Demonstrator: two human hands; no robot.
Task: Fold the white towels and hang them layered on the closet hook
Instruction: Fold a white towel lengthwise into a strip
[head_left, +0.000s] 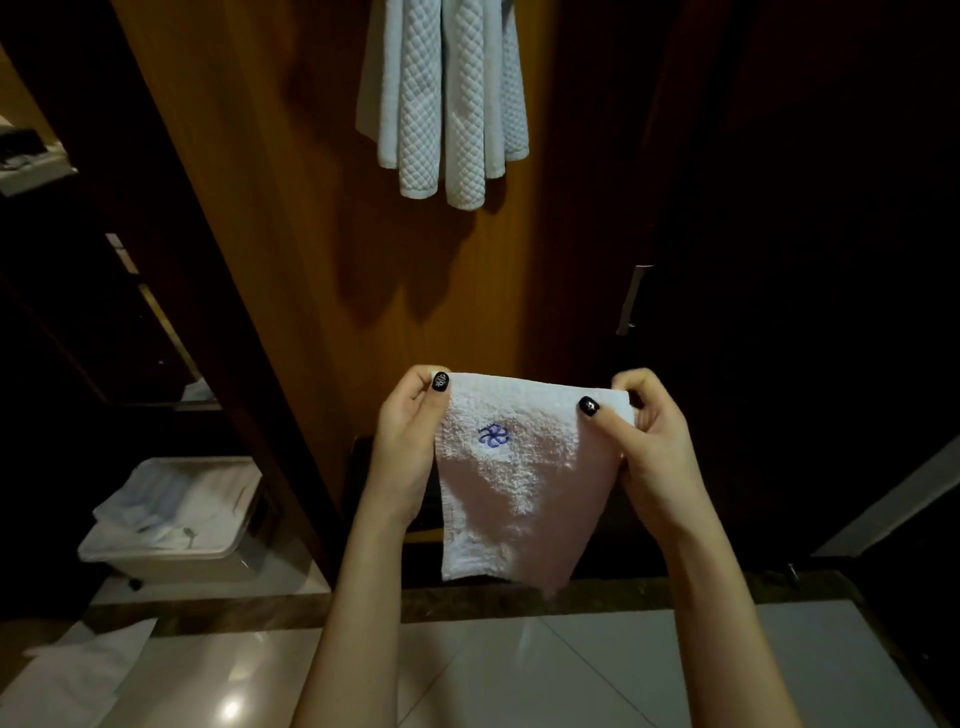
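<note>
From the head view, a quilted towel (447, 104) hung against the wooden closet panel (291, 208). Its top was cut off by the frame, so the hook itself could not be seen. It draped in several long folds, which suggested the first layer was in place.

Well below it, the person held a small white towel (514, 483) in the air in front of the panel. The left hand (410, 447) had its grip pinched on the top left corner, thumb over the edge. The right hand (649, 441) pinched the top right corner likewise. The cloth seemed doubled over, so folding looked under way, and hanging it over the first towel remained to be done.

The hung towel was pale, diamond-quilted and hemmed. The held one was fluffy looped terry bearing a small blue embroidered emblem (493, 435). The panel was smooth, warm-brown wood. Below lay glossy pale floor tiles (571, 675), and at the left stood a bin (176, 519) with a crumpled liner.
</note>
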